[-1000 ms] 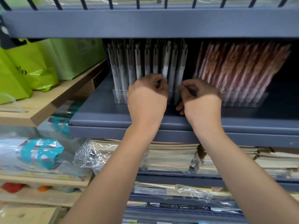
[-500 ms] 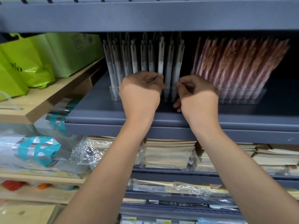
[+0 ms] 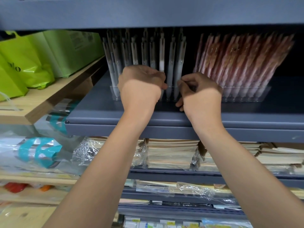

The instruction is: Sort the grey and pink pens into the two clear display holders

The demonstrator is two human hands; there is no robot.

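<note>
Left grip [image 3: 141,86] curls beside upright grey pens [image 3: 170,63], tips down.

On the shelf [image 3: 246,116], back from its front edge, two holders are set side by side. In the left holder [image 3: 114,94] upright pens [image 3: 134,50] are stood; in the right holder [image 3: 263,94] leaning pens [image 3: 238,60] are packed. The left hand [image 3: 141,84] and the right hand [image 3: 200,94] are held just before the left holder (toward its right end). Under the shelf, notebooks [image 3: 171,153] are stacked.
</note>
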